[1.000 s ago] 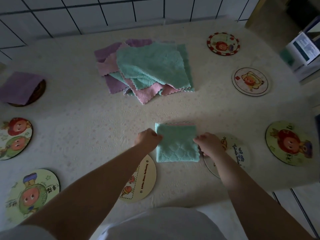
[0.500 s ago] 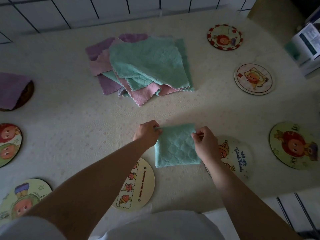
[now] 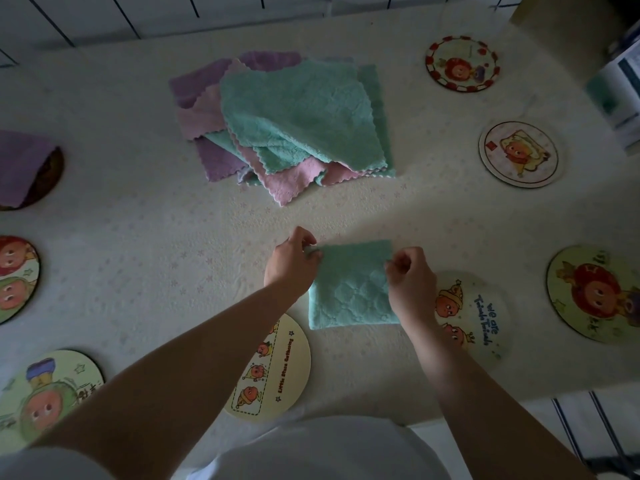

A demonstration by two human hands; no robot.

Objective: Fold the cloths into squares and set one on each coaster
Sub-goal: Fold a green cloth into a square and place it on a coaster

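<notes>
The table (image 3: pixel 131 244) carries a pale cover with a small flower pattern, and round picture coasters lie along its sides. In the far middle is the pile of unfolded cloths (image 3: pixel 291 123), green, pink and purple, lying loosely one over another. At the left edge a folded purple cloth (image 3: pixel 20 164) sits on a dark coaster (image 3: pixel 48 181). Near the front edge the folded green cloth (image 3: pixel 349 285) lies flat on the table as a square, between the yellow coaster (image 3: pixel 277 368) and the white coaster with blue letters (image 3: pixel 474 313); it rests on neither of them. The left hand (image 3: pixel 291 265) pinches its far left corner with curled fingers. The right hand (image 3: pixel 410 282) pinches the far right edge, also with curled fingers, and covers part of that side.
</notes>
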